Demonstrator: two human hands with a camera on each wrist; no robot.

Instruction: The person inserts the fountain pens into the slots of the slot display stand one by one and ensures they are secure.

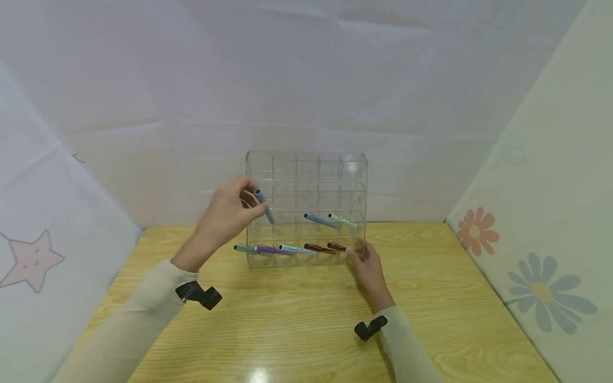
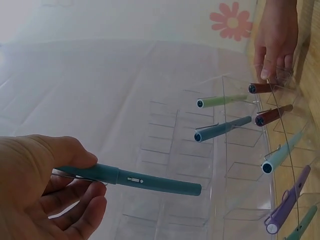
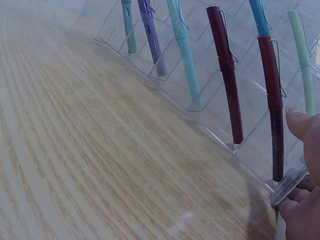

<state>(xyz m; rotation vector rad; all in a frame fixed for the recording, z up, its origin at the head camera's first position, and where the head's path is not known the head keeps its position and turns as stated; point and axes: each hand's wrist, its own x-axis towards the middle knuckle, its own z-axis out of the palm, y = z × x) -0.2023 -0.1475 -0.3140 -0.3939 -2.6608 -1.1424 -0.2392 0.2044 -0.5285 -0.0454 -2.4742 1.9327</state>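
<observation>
My left hand [image 1: 230, 213] pinches a blue-teal pen [image 2: 150, 181] by its clip end between thumb and fingers. In the head view the pen slants in front of the left columns of a clear compartmented pen rack [image 1: 306, 182]. At the rack's lower right corner, my right hand [image 1: 371, 272] grips the side wall, thumb in front and fingers behind. The bottom row holds a green pen [image 1: 245, 248], a purple pen [image 2: 289, 202], a pale blue pen [image 3: 186, 60] and two dark red pens [image 3: 227, 75]. One row up lean a blue pen [image 1: 320, 219] and a light green pen [image 1: 341, 218].
The rack stands on a wood-grain table [image 1: 268, 319], near its back edge. A pale cloth wall [image 1: 191, 133] rises behind it. Side panels with a star [image 1: 32, 260] and flowers [image 1: 541, 291] flank the table.
</observation>
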